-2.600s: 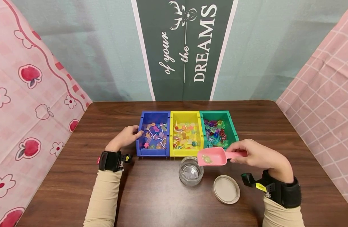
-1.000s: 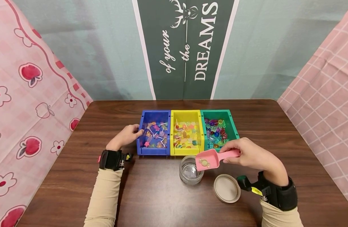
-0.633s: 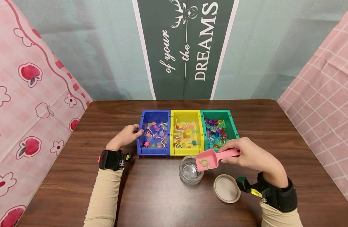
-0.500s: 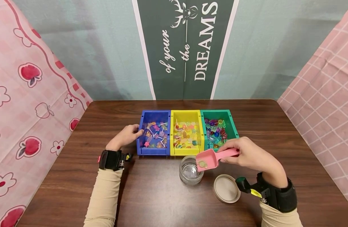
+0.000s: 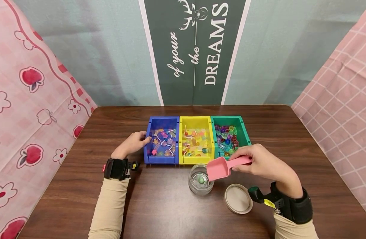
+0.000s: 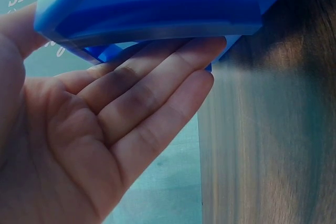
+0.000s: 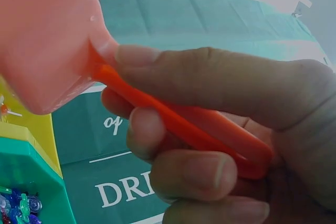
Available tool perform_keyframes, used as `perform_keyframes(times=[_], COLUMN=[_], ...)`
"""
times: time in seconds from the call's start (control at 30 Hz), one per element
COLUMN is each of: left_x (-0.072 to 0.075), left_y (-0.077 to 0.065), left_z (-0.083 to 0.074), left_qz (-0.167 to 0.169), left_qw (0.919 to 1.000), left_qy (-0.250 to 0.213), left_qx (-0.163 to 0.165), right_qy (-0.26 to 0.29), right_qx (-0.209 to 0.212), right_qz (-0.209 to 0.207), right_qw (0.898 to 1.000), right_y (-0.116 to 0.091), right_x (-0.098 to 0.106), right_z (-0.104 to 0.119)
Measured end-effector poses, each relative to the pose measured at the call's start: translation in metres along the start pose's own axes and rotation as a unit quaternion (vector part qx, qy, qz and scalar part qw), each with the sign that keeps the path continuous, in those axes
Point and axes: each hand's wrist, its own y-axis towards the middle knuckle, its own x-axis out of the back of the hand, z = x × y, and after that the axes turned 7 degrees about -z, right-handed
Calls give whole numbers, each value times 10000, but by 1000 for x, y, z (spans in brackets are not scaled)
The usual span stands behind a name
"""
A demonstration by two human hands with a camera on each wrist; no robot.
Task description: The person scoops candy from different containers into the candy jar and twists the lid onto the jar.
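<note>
Versus the earlier frame: your candy has left the pink scoop, now lies in the glass jar. Your right hand grips the scoop's handle, blade over the jar's right rim; your left hand pinches the blue bin by its left wall. Bins nearer the desk's far edge; lid right of jar; wood stretches toward both side edges.

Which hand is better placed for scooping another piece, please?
Probably the right hand: it grips the empty pink scoop near the green bin. The left hand holds the blue bin, farther from the scoop.
</note>
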Motion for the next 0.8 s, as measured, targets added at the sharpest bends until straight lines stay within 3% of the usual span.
perform_keyframes(times=[0.33,0.8], left_x=[0,0], left_y=[0,0], left_z=[1,-1], left_qz=[-9,-4], left_qw=[10000,10000], left_qy=[26,-7], left_qx=[-55,-26], right_qy=[-26,-125], right_qx=[36,-578], right_qz=[16,508], right_qw=[10000,9970], right_y=[-1,-8], right_x=[1,13], right_z=[0,-1])
